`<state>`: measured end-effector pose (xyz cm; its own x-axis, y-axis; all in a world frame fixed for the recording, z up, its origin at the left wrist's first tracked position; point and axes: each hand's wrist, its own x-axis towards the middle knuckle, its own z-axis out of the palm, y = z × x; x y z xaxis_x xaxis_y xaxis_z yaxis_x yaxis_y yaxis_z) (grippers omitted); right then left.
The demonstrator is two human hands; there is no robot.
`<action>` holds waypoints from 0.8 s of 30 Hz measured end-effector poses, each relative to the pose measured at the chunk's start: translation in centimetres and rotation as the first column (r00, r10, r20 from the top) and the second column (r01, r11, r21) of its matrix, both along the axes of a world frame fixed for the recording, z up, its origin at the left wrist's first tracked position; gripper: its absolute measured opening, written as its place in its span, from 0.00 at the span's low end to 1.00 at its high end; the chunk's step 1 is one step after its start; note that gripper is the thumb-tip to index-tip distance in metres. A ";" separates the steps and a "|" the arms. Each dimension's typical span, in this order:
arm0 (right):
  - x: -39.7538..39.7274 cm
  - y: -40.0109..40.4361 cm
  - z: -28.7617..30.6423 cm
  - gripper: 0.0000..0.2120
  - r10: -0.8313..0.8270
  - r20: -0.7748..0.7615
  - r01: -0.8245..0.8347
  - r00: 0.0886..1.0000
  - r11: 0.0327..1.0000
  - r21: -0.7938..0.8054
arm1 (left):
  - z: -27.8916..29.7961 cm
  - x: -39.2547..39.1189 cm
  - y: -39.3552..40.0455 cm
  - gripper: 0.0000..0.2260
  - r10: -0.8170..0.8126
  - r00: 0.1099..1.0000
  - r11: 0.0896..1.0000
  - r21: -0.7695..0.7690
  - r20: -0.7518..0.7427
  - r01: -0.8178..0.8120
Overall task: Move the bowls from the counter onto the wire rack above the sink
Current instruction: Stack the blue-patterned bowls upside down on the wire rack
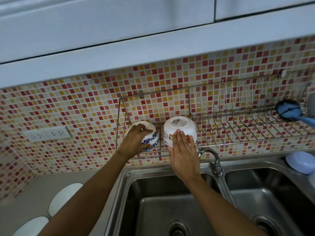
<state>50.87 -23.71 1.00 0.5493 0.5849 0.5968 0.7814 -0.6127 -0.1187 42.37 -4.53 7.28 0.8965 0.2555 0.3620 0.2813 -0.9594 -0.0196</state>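
Note:
A wire rack (226,120) hangs on the mosaic wall above the sink. At its left end a blue-and-white patterned bowl (152,137) lies upside down, and my left hand (134,139) grips it over its base and side. Beside it on the right stands a white bowl (180,127) with a cartoon print, also upside down on the rack. My right hand (183,150) lies flat against its near side, fingers straight and together. Two white dishes (65,198) sit on the counter at the lower left, partly hidden by my left arm.
A double steel sink (170,198) lies below the rack, with a faucet (215,160) between the basins. A blue brush (289,110) rests at the rack's right end. A pale blue dish (300,161) sits at the sink's far right. A wall socket (47,133) is at left.

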 end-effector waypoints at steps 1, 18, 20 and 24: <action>0.0 0.0 0.0 0.28 -0.001 -0.003 0.001 1.000 1.000 0.001 | 0.0 0.0 0.0 0.27 -0.004 1.000 1.000 -0.013 0.003 0.004; 0.1 0.3 -0.4 0.28 0.000 -0.001 0.000 1.000 1.000 0.012 | -2.8 -2.8 -1.3 0.27 0.098 0.978 0.979 -0.192 0.186 -0.062; 0.1 0.4 -0.4 0.28 -0.007 -0.006 0.007 1.000 1.000 0.011 | -3.2 -2.8 -1.5 0.32 0.138 0.972 0.983 -0.149 0.192 -0.110; 0.2 0.4 -0.6 0.27 -0.027 -0.031 0.027 0.999 0.999 0.020 | -4.2 -3.3 -2.0 0.34 0.162 0.970 0.984 -0.110 0.182 -0.143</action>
